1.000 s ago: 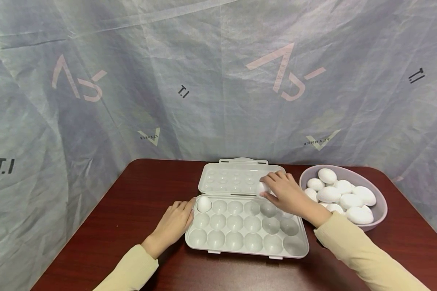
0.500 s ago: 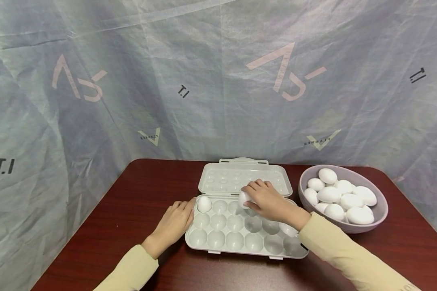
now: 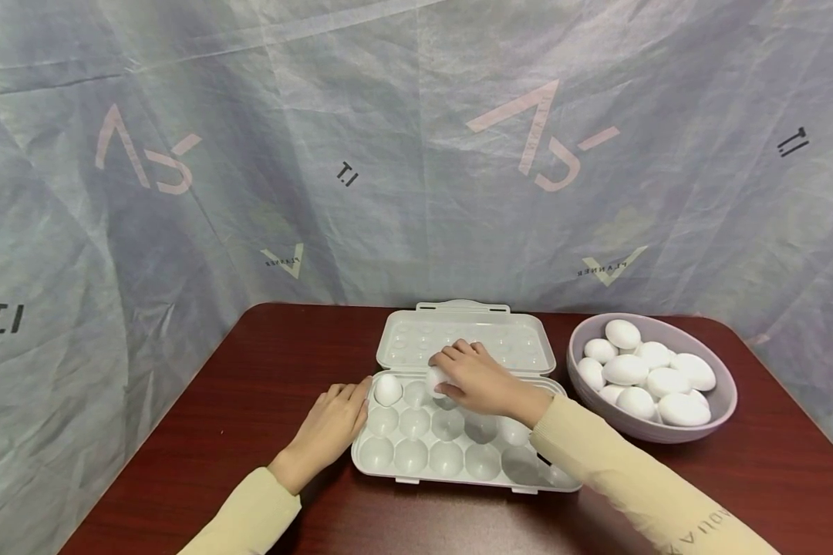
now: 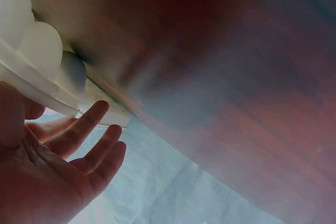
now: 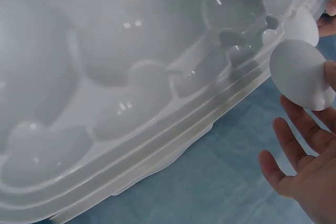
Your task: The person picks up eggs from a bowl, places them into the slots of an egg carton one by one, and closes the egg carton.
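Note:
A white egg is pinched between the thumb and fingers of my right hand, close over the back row of an opened pale plastic egg tray. In the right wrist view the held egg shows clearly at the fingertips, with another egg just behind it. That egg sits in the back-left cup. My left hand rests against the tray's left edge, fingers extended along the rim; the left wrist view shows those fingers relaxed beside it.
The tray's hinged lid lies folded back behind it, near the far table edge. To the right stands a mauve bowl heaped with several white eggs. A grey printed cloth hangs behind the dark red table.
My right hand has carried the egg leftward along the tray's back row, from over the right part of the hinge to near the back-left cups. My left hand has stayed at the rim.

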Action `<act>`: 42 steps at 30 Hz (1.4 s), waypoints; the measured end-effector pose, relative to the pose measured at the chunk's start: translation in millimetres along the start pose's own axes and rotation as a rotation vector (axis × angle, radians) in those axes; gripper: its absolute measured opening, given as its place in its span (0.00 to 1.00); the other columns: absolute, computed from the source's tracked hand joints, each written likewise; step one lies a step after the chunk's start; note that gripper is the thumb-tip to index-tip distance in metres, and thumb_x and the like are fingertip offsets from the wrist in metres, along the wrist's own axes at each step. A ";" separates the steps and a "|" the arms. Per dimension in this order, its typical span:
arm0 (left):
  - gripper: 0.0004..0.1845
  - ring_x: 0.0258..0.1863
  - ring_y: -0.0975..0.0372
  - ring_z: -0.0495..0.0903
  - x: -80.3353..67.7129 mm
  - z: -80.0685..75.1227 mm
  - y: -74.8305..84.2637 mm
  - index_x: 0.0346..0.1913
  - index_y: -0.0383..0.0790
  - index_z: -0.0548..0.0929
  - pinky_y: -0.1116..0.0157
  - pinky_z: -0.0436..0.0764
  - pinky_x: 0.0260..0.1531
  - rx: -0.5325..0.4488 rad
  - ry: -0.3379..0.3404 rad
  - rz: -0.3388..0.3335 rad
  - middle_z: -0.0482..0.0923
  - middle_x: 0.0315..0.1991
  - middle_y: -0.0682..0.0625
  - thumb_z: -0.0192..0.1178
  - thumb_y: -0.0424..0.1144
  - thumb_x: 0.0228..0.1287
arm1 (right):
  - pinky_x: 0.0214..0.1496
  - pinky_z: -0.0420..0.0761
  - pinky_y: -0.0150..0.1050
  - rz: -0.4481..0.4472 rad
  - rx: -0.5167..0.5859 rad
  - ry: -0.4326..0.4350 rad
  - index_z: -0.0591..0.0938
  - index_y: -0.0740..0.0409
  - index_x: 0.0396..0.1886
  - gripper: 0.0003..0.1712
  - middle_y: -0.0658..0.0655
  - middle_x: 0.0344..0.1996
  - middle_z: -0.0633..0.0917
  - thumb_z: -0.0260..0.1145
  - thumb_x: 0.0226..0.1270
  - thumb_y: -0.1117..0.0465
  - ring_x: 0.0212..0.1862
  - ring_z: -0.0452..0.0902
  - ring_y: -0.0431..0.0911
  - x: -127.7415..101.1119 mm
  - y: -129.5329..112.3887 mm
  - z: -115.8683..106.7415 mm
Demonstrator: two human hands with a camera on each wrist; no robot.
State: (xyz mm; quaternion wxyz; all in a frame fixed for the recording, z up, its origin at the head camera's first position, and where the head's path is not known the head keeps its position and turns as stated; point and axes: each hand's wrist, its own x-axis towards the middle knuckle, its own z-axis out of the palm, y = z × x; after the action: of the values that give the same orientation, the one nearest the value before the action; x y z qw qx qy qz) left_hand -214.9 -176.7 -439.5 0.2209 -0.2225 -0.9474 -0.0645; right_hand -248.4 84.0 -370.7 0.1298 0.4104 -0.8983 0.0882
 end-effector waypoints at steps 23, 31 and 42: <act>0.20 0.41 0.50 0.78 -0.1 -1.3 0.6 0.57 0.34 0.73 0.54 0.75 0.40 0.003 0.010 0.008 0.81 0.43 0.44 0.53 0.37 0.63 | 0.44 0.67 0.44 0.013 -0.032 -0.108 0.77 0.52 0.47 0.18 0.50 0.40 0.81 0.64 0.59 0.51 0.44 0.70 0.46 26.1 -8.8 23.9; 0.20 0.41 0.50 0.77 -0.1 -1.7 0.4 0.58 0.35 0.72 0.53 0.75 0.40 -0.027 0.001 0.004 0.81 0.43 0.44 0.50 0.38 0.65 | 0.45 0.66 0.43 0.018 -0.033 -0.132 0.76 0.50 0.48 0.19 0.49 0.40 0.81 0.63 0.58 0.50 0.43 0.69 0.45 28.4 -9.9 30.1; 0.20 0.41 0.50 0.77 -0.4 0.5 -0.7 0.58 0.36 0.73 0.53 0.75 0.40 -0.025 0.009 0.007 0.81 0.43 0.45 0.51 0.38 0.64 | 0.44 0.66 0.43 0.020 -0.056 -0.124 0.78 0.50 0.45 0.18 0.48 0.36 0.77 0.64 0.57 0.48 0.41 0.67 0.45 28.1 -10.3 35.8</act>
State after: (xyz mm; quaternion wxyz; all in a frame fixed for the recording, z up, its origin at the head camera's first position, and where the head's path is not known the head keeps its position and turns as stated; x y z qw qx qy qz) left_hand -215.1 -177.3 -440.2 0.2223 -0.2281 -0.9448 -0.0767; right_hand -264.1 47.8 -395.6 0.0844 0.4022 -0.9108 0.0388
